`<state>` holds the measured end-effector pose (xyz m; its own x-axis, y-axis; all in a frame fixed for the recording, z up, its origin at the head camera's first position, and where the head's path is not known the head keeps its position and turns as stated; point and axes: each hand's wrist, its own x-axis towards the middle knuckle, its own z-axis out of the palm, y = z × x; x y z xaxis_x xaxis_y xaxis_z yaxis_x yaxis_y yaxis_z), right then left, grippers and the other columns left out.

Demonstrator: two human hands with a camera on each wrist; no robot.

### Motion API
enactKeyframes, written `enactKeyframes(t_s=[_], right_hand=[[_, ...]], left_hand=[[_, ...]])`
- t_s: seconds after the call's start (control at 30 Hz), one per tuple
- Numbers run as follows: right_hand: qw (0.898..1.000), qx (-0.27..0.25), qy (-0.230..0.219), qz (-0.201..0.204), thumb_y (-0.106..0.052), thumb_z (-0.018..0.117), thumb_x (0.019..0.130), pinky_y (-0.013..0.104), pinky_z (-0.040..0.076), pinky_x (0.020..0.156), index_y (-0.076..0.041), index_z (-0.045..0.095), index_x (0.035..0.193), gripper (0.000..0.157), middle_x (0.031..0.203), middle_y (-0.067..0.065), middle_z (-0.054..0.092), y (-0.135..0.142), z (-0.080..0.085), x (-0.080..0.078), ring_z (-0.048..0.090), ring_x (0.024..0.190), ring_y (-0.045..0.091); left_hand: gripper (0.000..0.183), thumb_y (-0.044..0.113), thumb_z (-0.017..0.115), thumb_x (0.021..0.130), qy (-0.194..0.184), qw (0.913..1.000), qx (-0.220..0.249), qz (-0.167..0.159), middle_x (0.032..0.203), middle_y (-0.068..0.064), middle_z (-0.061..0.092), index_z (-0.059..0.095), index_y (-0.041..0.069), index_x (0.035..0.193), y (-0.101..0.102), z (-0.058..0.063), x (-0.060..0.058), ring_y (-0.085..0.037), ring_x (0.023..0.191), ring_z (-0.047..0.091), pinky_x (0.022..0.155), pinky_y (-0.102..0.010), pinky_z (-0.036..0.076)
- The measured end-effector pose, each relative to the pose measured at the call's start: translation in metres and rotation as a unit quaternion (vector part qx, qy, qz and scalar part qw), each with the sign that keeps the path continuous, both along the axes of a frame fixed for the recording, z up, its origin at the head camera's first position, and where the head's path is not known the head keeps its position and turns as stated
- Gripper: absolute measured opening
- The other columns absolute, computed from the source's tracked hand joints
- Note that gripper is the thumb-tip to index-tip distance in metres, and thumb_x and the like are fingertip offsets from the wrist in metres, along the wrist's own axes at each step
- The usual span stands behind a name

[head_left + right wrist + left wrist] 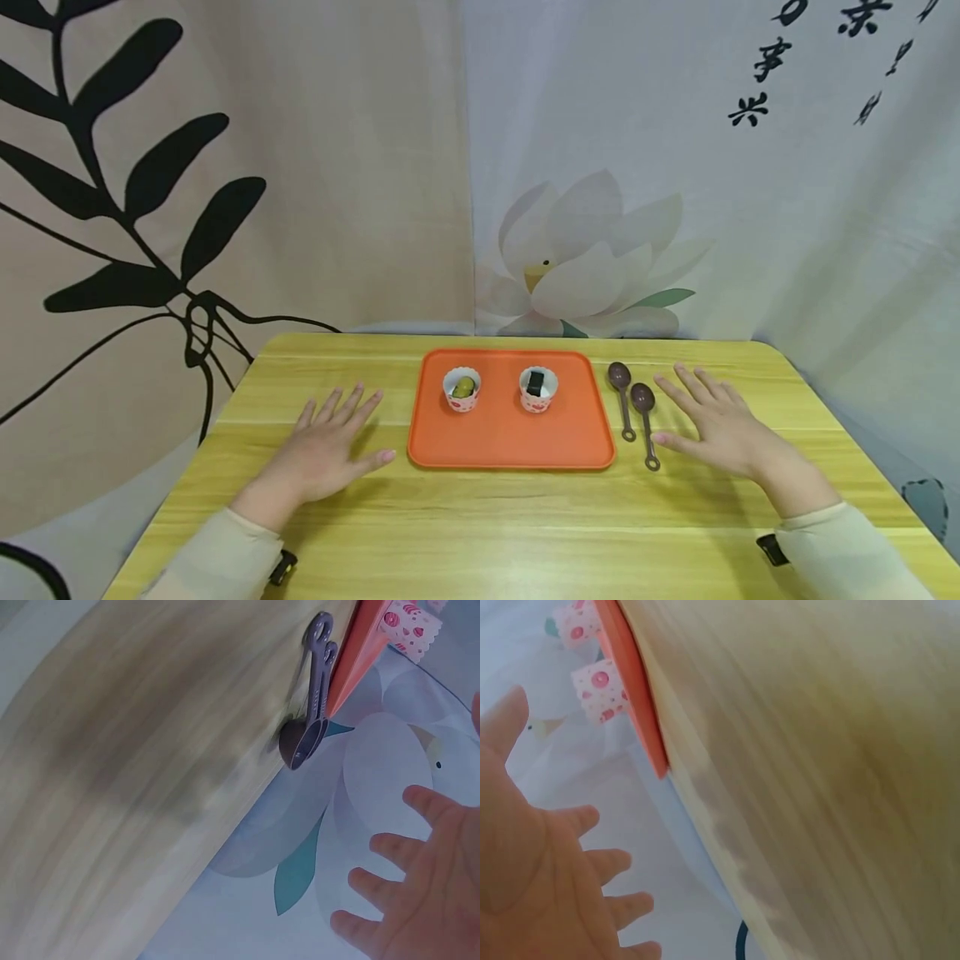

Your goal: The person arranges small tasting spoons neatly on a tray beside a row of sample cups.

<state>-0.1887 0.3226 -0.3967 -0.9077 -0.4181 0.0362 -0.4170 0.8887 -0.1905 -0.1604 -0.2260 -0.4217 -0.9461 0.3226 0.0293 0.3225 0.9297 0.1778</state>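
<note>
My left hand (322,454) is spread over the table to the left of an orange tray (495,442), holding nothing. On the other side my right hand (723,429) is also spread and holds nothing, its thumb close to two brown measuring spoons (619,377) lying right of the tray. Two small patterned paper cups stand on the tray. The left cup (462,403) contains a greenish-yellow piece (463,387); the right cup (536,404) contains a black and white piece (535,383). In the left wrist view, the fingers (607,864) are straight and apart.
The wooden table (480,533) has its far edge against a hanging cloth (360,167) printed with leaves, a flower and characters. Small black devices sit at the left wrist (283,567) and the right wrist (772,550).
</note>
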Motion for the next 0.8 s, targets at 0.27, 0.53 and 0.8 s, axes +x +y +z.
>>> enactKeyframes(t_s=[0.27,0.53,0.8], right_hand=[[1.000,0.002,-0.007,-0.001,-0.059,0.060,0.094,0.074,0.012,0.109,-0.014,0.030,0.159,0.084,0.163,0.024,0.018,-0.009,0.000,0.001,0.014,0.145,0.055],[1.000,-0.010,-0.012,0.009,-0.058,0.061,0.093,0.072,0.014,0.110,-0.012,0.035,0.157,0.082,0.162,0.023,0.023,-0.017,-0.004,0.001,0.016,0.146,0.053],[1.000,-0.011,-0.017,0.015,-0.062,0.059,0.093,0.069,0.014,0.112,-0.011,0.036,0.156,0.085,0.162,0.021,0.023,-0.027,-0.006,-0.001,0.016,0.146,0.052]], left_hand=[[0.089,0.071,0.045,0.094,-0.017,0.9998,0.012,0.003,0.164,-0.018,0.016,0.023,0.017,0.161,0.008,0.000,-0.001,-0.049,0.148,0.013,0.115,-0.068,0.004],[0.089,0.071,0.045,0.095,-0.033,0.9993,0.019,0.005,0.164,-0.017,0.015,0.023,0.016,0.161,0.017,0.002,-0.001,-0.049,0.148,0.014,0.115,-0.069,0.006],[0.088,0.069,0.046,0.095,-0.035,0.9992,0.022,0.000,0.164,-0.016,0.014,0.024,0.015,0.160,0.023,0.001,-0.001,-0.050,0.147,0.016,0.115,-0.068,0.006]])
